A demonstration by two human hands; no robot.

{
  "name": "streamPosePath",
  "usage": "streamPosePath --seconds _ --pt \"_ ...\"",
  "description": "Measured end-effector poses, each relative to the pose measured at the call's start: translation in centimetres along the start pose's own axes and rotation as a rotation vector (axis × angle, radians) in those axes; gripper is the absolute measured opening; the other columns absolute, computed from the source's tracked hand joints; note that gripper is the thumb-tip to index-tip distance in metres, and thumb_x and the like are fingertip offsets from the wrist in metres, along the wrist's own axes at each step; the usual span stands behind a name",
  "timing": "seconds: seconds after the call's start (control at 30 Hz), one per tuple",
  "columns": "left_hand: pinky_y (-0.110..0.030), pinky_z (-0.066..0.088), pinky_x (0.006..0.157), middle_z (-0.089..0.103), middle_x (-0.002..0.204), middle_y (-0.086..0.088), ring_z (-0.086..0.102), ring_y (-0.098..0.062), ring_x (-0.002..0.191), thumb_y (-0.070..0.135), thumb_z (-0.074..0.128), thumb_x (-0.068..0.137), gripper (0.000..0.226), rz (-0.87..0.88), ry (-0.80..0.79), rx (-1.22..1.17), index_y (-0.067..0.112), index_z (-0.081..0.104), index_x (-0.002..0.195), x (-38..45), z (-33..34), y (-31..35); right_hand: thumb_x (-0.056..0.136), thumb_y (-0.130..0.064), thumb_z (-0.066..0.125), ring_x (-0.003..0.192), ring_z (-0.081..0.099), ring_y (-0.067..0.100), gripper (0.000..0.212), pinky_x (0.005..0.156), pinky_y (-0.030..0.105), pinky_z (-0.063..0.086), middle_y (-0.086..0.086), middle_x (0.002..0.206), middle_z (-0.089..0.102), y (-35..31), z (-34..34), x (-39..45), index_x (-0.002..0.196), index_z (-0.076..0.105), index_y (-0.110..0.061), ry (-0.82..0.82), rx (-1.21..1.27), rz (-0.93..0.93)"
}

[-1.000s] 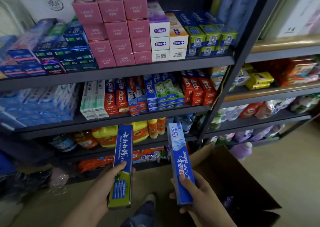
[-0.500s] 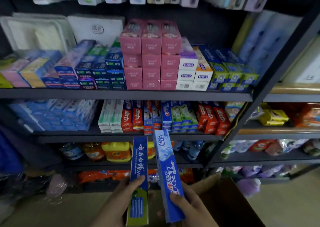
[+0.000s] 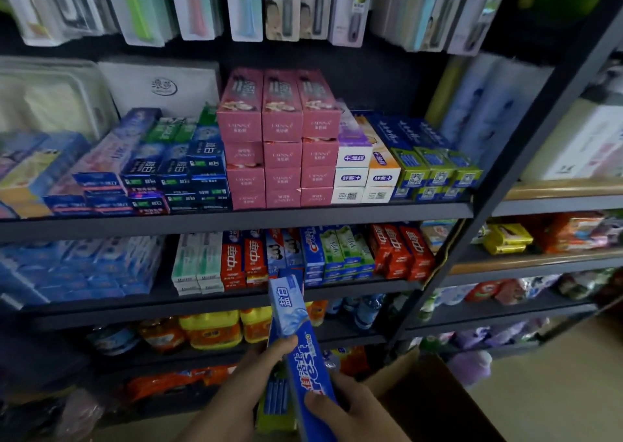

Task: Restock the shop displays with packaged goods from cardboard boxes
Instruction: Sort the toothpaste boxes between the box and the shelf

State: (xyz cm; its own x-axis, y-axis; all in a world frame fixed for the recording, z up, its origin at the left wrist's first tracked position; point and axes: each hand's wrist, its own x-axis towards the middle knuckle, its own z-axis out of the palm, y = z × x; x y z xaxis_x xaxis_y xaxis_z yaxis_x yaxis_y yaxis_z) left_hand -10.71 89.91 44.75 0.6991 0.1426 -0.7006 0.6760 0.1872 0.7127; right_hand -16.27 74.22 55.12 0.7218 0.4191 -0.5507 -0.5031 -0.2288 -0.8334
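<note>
Your right hand point(image 3: 354, 411) grips the long blue toothpaste carton point(image 3: 296, 337) (left hand point(image 3: 236, 394) pinching alongside), its long axis aimed up at the toothpaste shelf point(image 3: 209, 301) just above

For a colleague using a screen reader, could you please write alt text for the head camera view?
Two hands hold toothpaste cartons upright before dark shop shelves: the right hand grips a blue carton, the left hand a blue-and-green carton mostly hidden behind it. The shelves hold rows of pink boxes and other toothpaste cartons; an open cardboard box stands lower right.
</note>
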Motion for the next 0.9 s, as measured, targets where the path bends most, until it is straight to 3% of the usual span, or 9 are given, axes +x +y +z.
streamPosePath --seconds 0.07,0.17,0.27,0.33,0.43,0.53,0.63,0.8,0.9 --pt "-0.031 0.042 0.058 0.061 0.086 -0.008 0.057 -0.023 0.075 0.015 0.061 0.090 0.017 -0.073 0.013 0.041 0.003 0.054 0.100 2.0 -0.1 -0.2 0.092 -0.039 0.057 0.077 0.059 -0.020 0.015 0.066 0.003 0.044 -0.029 0.104 0.058 0.6 0.2 0.8 0.105 0.052 -0.043 0.022 0.018 0.006" --pt "-0.043 0.043 0.092 0.053 0.129 -0.026 0.052 -0.039 0.117 0.017 0.054 0.095 0.041 -0.102 0.061 0.201 -0.008 0.046 0.127 6.5 -1.6 -1.4 0.089 -0.037 0.060 0.077 0.062 -0.017 0.011 0.065 0.006 0.046 -0.021 0.109 0.060 0.9 0.6 1.3 0.099 0.055 -0.037 0.057 0.059 0.078" --pt "-0.041 0.037 0.091 0.055 0.120 -0.027 0.051 -0.038 0.116 0.013 0.054 0.095 0.038 -0.107 0.062 0.183 -0.012 0.046 0.123 8.1 -4.3 -3.6 0.076 -0.048 0.066 0.080 0.060 -0.014 0.027 0.063 0.005 0.045 -0.017 0.108 0.061 1.5 1.1 2.0 0.095 0.059 -0.030 0.087 0.022 0.131" --pt "-0.039 0.038 0.091 0.052 0.128 -0.029 0.050 -0.041 0.119 0.010 0.053 0.095 0.042 -0.133 0.077 0.160 -0.014 0.044 0.127 8.1 -5.8 -3.8 0.084 -0.043 0.063 0.076 0.060 -0.015 0.023 0.063 0.002 0.042 -0.020 0.100 0.063 2.0 1.3 2.6 0.101 0.060 -0.027 0.103 -0.022 0.144" --pt "-0.038 0.046 0.075 0.058 0.121 -0.029 0.059 -0.038 0.094 0.010 0.057 0.092 0.044 -0.087 0.034 -0.016 -0.012 0.046 0.130 5.1 -6.7 -2.9 0.086 -0.045 0.062 0.085 0.064 -0.013 0.023 0.074 0.004 0.046 -0.019 0.101 0.067 2.1 2.1 2.8 0.105 0.060 -0.032 0.049 -0.036 0.108" --pt "-0.040 0.052 0.071 0.069 0.103 -0.014 0.067 -0.033 0.092 0.047 0.074 0.075 0.046 -0.066 -0.047 -0.082 0.018 0.061 0.109 -1.1 -5.9 -1.8 0.064 -0.063 0.067 0.091 0.069 0.001 0.051 0.089 0.019 0.051 -0.012 0.100 0.073 2.6 2.4 3.2 0.102 0.063 -0.030 -0.026 0.005 0.094" --pt "-0.043 0.057 0.074 0.073 0.099 -0.011 0.071 -0.031 0.086 0.071 0.078 0.048 0.081 -0.037 -0.077 -0.064 0.023 0.059 0.110 -3.6 -5.6 -1.0 0.060 -0.052 0.072 0.076 0.070 0.016 0.049 0.075 0.027 0.053 0.002 0.087 0.076 3.4 1.9 3.3 0.098 0.064 -0.022 0.020 0.126 0.106" --pt "-0.031 0.054 0.052 0.072 0.071 -0.013 0.069 -0.023 0.055 0.029 0.070 0.082 0.034 -0.018 0.044 -0.173 0.010 0.058 0.108 -4.8 -6.1 -0.6 0.076 -0.041 0.064 0.073 0.068 0.015 0.038 0.064 0.025 0.052 0.004 0.087 0.071 3.6 -1.4 4.8 0.103 0.061 -0.015 0.213 0.127 0.016" --pt "-0.029 0.052 0.044 0.069 0.060 -0.012 0.065 -0.022 0.045 0.022 0.071 0.081 0.036 -0.052 0.080 -0.198 0.007 0.057 0.110 -4.9 -7.1 -1.4 0.086 -0.038 0.060 0.082 0.068 0.017 0.036 0.074 0.029 0.055 0.007 0.095 0.070 2.0 -3.5 7.1 0.110 0.061 -0.012 0.275 0.129 -0.025"
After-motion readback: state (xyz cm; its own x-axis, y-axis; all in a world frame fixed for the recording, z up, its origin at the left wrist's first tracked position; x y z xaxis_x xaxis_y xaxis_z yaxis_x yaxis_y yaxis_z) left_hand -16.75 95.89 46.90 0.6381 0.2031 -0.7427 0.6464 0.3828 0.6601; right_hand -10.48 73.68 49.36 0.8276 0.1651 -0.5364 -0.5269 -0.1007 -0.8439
